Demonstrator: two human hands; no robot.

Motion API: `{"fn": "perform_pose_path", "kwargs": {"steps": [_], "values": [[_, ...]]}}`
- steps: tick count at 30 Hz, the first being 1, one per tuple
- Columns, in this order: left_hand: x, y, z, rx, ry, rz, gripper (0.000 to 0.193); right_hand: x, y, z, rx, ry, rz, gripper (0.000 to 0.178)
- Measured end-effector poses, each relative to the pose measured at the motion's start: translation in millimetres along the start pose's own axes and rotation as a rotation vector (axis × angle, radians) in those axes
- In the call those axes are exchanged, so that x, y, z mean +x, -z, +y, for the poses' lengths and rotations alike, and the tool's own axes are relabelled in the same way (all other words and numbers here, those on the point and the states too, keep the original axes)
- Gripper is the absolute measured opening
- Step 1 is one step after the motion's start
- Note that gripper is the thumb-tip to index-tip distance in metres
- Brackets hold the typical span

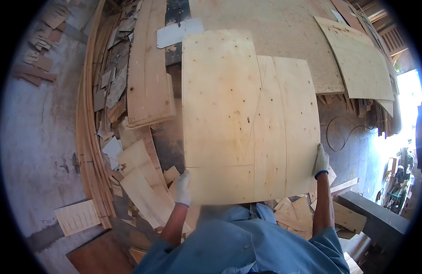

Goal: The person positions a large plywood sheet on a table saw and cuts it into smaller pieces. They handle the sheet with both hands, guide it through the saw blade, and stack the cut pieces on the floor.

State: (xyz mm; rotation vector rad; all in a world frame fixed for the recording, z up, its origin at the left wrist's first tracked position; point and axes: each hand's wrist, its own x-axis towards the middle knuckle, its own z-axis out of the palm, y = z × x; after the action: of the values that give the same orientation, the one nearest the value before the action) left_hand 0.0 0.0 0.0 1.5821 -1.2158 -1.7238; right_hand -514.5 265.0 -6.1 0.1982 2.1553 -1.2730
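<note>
A pale plywood sheet point(220, 114) with small dark knots spans the space before me. Its far edge is stepped, the left part reaching farther than the right. Thin lines or seams run across it, and I cannot tell whether it is one piece or several lying together. In a white work glove, my left hand point(183, 188) is closed on the near part of its left edge. My right hand point(321, 162), gloved with a blue cuff, grips the right edge a little farther off. The fingers under the sheet are hidden.
Beyond the sheet lies a large stack of boards point(275, 27), with another plywood sheet point(357, 59) at far right. Long wooden strips point(86, 137) and thick planks point(149, 68) line the left. Offcuts point(144, 182) litter the floor near me. A dark beam point(375, 212) stands at right.
</note>
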Motion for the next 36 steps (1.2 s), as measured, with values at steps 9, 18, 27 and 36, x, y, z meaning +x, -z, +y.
{"fn": "perform_pose_path", "kwargs": {"steps": [9,18,27,36], "values": [[-4.2,-16.5,-5.7,0.169,-0.206,0.029,0.037,12.2,67.7,64.4,-0.229,0.01,0.174,0.043],[-5.0,-15.1,-17.7,-0.078,0.083,-0.017,0.035,-77.6,51.6,137.1,0.883,-0.176,0.076,0.069],[23.8,15.7,-65.4,0.297,-0.105,-0.284,0.039,-90.3,-13.8,184.3,0.5,0.179,-0.219,0.059],[27.6,18.0,-62.9,0.546,-0.176,-0.351,0.052,-26.0,-48.9,216.9,0.115,0.405,-0.253,0.07]]}}
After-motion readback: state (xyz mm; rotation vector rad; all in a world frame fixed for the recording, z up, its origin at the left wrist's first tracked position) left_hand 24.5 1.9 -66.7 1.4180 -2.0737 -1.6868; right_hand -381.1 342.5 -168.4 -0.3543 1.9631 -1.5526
